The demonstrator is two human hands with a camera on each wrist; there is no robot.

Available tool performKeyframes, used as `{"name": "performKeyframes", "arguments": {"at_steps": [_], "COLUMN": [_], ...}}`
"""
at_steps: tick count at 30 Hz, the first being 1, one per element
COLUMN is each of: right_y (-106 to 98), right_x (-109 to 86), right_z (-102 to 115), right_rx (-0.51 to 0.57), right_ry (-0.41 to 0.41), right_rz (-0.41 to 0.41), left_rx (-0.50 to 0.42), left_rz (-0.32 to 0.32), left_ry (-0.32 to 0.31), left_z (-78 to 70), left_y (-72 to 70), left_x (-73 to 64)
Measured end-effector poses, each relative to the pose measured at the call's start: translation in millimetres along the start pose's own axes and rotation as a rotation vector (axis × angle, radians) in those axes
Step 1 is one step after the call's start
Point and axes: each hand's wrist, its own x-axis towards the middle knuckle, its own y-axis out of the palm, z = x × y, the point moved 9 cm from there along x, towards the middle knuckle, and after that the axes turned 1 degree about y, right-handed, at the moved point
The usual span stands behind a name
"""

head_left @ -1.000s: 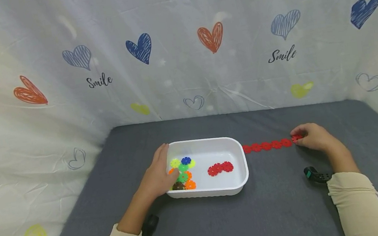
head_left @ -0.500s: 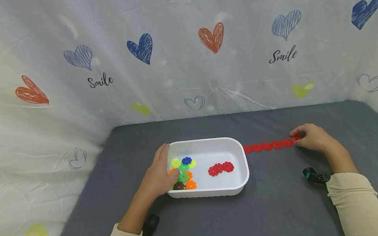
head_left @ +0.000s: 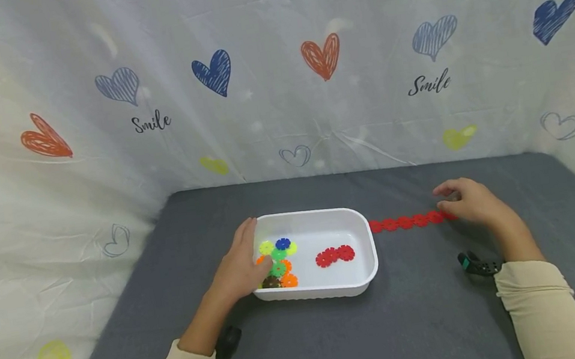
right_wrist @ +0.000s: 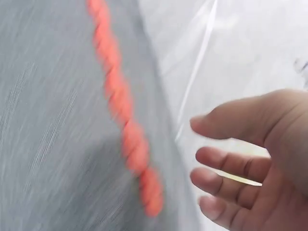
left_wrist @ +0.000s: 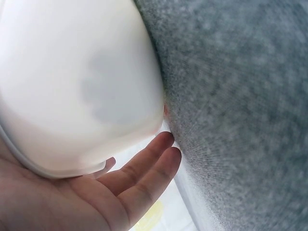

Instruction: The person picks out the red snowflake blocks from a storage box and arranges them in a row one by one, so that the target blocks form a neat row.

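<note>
Currently the left hand (head_left: 239,268) grips the left end of the white tray (head_left: 318,290), thumb inside; mixed-colour discs (head_left: 278,268) lie at that end, red discs (head_left: 334,255) nearer its right. Beyond, a red chain (head_left: 405,222) stretches toward the right edge of the table (head_left: 395,335), the right hand (head_left: 476,204) hovering released over its end, fingers parted.

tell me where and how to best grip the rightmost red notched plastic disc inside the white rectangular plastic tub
Probably best pinched by its front and back edges from above, on the right: the red notched disc appears to lie flat, other red discs crowd its left, and the raised walls of the white tub would hinder a low sideways approach.
</note>
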Motion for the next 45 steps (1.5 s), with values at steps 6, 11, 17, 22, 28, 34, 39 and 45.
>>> {"name": "performKeyframes", "arguments": {"at_steps": [6, 11, 17, 22, 28, 34, 39, 45], "right_y": [-4.4, 16.6, 73.0, 123.3, 154.3, 154.3, 149.3, 144.5], "right_x": [-7.6, -9.9, -18.5, -19.4, -14.1, -8.2, -4.2, -4.9], "right_z": [64.5, 138.3, 209.6, 235.9, 235.3, 226.7, 222.0, 223.2], "right_rx": [0.038, -0.032, -0.152, -0.265, -0.414, -0.407, -0.331, -0.243], "right_ry": [-0.153, -0.398, -0.621, -0.7, -0.714, -0.677, -0.619, -0.634], "right_rz": [-0.019, -0.047, 0.032, 0.156, 0.214, 0.227, 0.242, 0.171], "left_rx": [-0.001, -0.002, 0.006, 0.005, -0.005, -0.009, 0.0, -0.004], "left_rz": [0.011, 0.0, 0.001, -0.005, 0.0, 0.002, 0.002, 0.004], "left_ry": [0.021, 0.014, 0.023, 0.026, 0.012, 0.002, 0.003, -0.001], "left_z": [-2.0, -0.8, 0.1, 0.1, -1.2, -3.4, -1.9, -0.3], "left_y": [1.1, -2.4, -3.2, -3.6, -0.6, 0.4, -1.1, -0.7], "left_x": [1.7, 0.7, -0.3, -0.5, 0.1, -0.5, -0.4, -0.6]}}
